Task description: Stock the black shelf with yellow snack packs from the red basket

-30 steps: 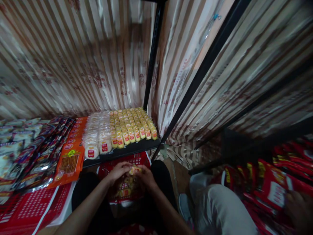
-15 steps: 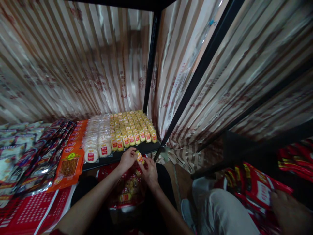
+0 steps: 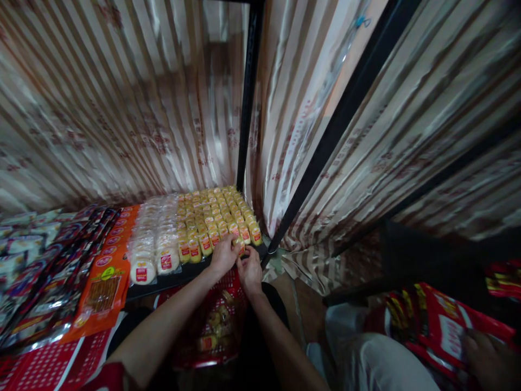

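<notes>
A small yellow packaged cake (image 3: 240,247) with a red label is at the front edge of the rows of similar cakes (image 3: 203,217). My left hand (image 3: 225,256) pinches it from the left, fingertips over its upper part. From below and to the right, the closed fingers of my right hand (image 3: 249,270) hold its lower edge. The cakes stand in tight rows on a dark shelf. Under my forearms, a red basket (image 3: 236,290) contains several more of the yellow packets (image 3: 208,342).
White round packaged cakes (image 3: 166,258), an orange snack bag (image 3: 101,282) and dark packets (image 3: 52,277) line the shelf leftward. Black posts (image 3: 249,98) rise before a striped curtain (image 3: 163,108). At right, another person's hand (image 3: 488,353) touches red packets (image 3: 443,320).
Both hands have moved slightly forward and right with the cake, from above the basket to the front of the rows. The view has shifted a little.
</notes>
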Demonstrator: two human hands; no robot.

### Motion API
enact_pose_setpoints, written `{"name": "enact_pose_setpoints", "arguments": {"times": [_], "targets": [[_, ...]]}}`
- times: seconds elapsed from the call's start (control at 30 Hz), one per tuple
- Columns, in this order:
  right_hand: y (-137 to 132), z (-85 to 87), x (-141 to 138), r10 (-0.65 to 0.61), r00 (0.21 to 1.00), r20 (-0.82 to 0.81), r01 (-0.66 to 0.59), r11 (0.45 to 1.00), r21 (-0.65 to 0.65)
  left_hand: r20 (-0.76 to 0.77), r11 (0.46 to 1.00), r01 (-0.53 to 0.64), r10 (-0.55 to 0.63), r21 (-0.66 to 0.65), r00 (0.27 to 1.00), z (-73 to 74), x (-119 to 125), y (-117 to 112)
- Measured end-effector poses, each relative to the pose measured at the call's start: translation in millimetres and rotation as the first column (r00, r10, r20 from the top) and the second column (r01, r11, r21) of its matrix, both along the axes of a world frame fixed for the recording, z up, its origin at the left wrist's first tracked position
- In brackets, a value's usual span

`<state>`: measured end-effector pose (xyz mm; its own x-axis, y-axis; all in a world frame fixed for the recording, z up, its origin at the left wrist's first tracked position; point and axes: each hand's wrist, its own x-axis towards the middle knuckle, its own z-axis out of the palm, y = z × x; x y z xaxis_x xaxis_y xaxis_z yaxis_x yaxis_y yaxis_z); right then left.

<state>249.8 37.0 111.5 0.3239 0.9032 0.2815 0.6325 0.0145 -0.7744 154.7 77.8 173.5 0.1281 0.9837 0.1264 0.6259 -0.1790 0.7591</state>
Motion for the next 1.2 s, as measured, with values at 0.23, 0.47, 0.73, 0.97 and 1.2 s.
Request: {"name": "enact_pose_setpoints", "arguments": {"times": [0.23,0.47,0.73,0.97,1.2], "targets": [[15.3,-11.6,-0.6,-0.038,0.999,-0.026,0.039,0.998,0.041,0.015,0.999,-0.023,0.022,0.028,1.000,-15.2,3.1,10.2],[20.9,-16.5,-1.9,0.030,0.995,-0.091,-0.020,0.994,0.111,0.024,0.996,-0.051,0.050,0.072,0.998,-19.8,4.3,13.6],[22.4,-26.7,-2.6,0.052,0.989,-0.139,-0.033,0.989,0.142,-0.021,0.978,-0.084,0.090,0.189,0.996,-23.3,3.7,6.4],[19.3,-29.6,0.9,0.109,0.979,-0.173,-0.078,0.981,0.178,-0.148,0.990,0.032,-0.012,0.136,0.989,-45.3,7.3,-16.5],[14.1,-27.1,5.4,0.009,0.993,-0.118,0.012,0.984,0.178,-0.178,0.983,0.090,-0.062,0.158,0.982,-61.5,3.6,-13.7]]}}
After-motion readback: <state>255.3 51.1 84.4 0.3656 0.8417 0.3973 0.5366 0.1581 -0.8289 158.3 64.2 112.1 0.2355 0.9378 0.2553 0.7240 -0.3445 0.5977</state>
